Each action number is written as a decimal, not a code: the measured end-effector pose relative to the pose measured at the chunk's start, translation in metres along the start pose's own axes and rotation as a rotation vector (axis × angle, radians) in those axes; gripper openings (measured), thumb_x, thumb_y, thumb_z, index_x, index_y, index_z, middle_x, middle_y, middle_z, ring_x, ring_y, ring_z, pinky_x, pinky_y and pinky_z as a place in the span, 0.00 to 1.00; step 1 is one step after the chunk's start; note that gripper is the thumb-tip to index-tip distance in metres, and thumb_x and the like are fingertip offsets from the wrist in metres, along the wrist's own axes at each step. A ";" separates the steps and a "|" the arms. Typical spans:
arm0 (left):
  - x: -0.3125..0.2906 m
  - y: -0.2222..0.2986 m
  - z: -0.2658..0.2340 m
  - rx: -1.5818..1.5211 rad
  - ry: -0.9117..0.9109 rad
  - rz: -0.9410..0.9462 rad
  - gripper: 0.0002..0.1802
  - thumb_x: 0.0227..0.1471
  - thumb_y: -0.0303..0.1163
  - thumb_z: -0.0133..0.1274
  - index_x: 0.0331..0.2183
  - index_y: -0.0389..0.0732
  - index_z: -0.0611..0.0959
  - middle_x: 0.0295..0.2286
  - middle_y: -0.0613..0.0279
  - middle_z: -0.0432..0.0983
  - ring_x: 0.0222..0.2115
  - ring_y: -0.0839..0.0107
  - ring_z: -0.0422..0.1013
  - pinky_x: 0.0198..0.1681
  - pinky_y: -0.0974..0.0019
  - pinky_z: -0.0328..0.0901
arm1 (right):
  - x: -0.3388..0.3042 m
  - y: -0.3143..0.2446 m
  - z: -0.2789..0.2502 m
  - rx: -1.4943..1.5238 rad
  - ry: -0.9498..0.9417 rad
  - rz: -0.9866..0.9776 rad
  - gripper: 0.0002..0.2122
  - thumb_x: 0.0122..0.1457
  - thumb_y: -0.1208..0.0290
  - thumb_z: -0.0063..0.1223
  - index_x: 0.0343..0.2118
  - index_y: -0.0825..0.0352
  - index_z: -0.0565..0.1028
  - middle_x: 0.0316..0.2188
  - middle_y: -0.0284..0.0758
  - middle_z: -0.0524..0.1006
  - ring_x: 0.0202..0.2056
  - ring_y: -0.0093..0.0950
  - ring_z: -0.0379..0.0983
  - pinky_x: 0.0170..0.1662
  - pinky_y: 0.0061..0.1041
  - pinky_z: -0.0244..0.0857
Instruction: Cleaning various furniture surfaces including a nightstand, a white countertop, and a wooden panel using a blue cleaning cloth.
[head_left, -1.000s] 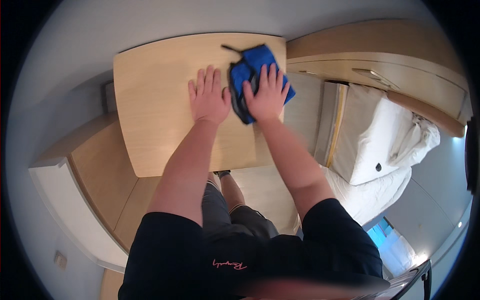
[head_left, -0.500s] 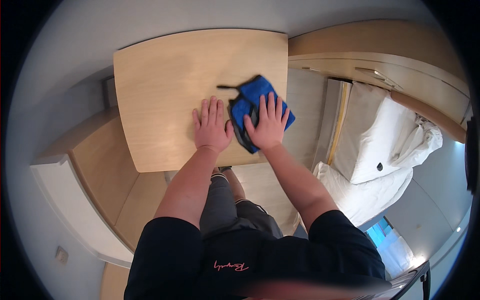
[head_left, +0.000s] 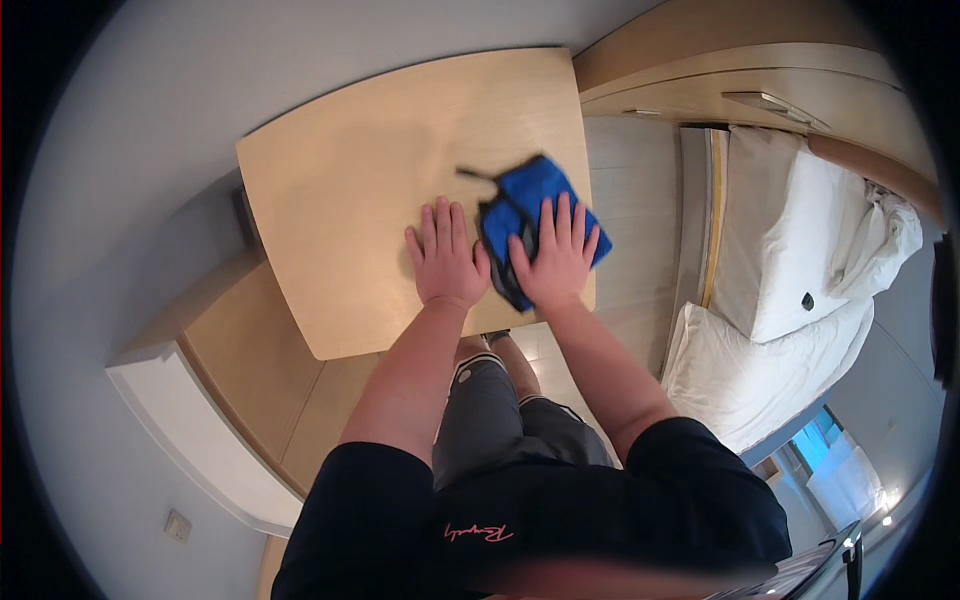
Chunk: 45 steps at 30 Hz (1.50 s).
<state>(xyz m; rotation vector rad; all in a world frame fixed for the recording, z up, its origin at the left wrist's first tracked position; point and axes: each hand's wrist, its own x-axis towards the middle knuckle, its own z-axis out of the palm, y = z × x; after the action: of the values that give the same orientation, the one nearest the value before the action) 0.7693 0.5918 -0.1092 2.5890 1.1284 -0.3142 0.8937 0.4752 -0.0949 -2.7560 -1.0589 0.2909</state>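
Note:
A blue cleaning cloth [head_left: 505, 228] with dark grey-black edging and a small black loop lies partly folded on the light wood table [head_left: 340, 220], near its right edge. My right hand [head_left: 558, 262] rests flat on the cloth, fingers stretched out and a little spread. Just left of the cloth, my left hand [head_left: 448, 262] lies palm down on the bare tabletop with its fingers extended. Its thumb is close to the cloth's edge; whether they touch I cannot tell.
A bed with white bedding [head_left: 770, 240] stands to the right, beside a wooden cabinet [head_left: 700, 90] with metal handles. To the left are a wooden bench [head_left: 260, 340] and a white ledge [head_left: 200, 430]. The grey wall [head_left: 300, 60] runs behind the table.
The view has turned slightly, so the table, hands and cloth sit farther right in the picture. Both hands keep nearly the same place against the cloth.

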 end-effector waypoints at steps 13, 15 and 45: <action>-0.001 0.000 0.005 -0.074 0.047 0.035 0.41 0.61 0.48 0.45 0.69 0.39 0.60 0.71 0.54 0.48 0.72 0.52 0.42 0.72 0.36 0.35 | 0.153 -0.042 -0.005 -0.033 0.077 -0.067 0.38 0.64 0.42 0.45 0.70 0.63 0.61 0.73 0.41 0.55 0.74 0.43 0.44 0.74 0.54 0.32; -0.002 0.001 0.007 -0.098 0.090 0.065 0.41 0.60 0.48 0.45 0.69 0.40 0.60 0.71 0.53 0.49 0.72 0.52 0.42 0.72 0.36 0.35 | 0.167 -0.046 -0.001 -0.012 0.117 -0.058 0.37 0.64 0.42 0.45 0.70 0.64 0.62 0.73 0.41 0.56 0.74 0.44 0.46 0.73 0.55 0.33; 0.000 -0.001 -0.005 0.039 -0.067 0.050 0.42 0.59 0.47 0.47 0.69 0.37 0.61 0.71 0.54 0.47 0.72 0.51 0.41 0.72 0.34 0.34 | 0.035 -0.018 0.000 -0.017 -0.029 -0.070 0.38 0.61 0.44 0.52 0.68 0.64 0.65 0.72 0.44 0.58 0.73 0.49 0.48 0.71 0.61 0.36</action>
<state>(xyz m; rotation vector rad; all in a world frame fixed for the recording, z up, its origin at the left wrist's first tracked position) 0.7686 0.5941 -0.1047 2.6148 1.0436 -0.4117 0.9074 0.5119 -0.0945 -2.7308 -1.1672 0.3139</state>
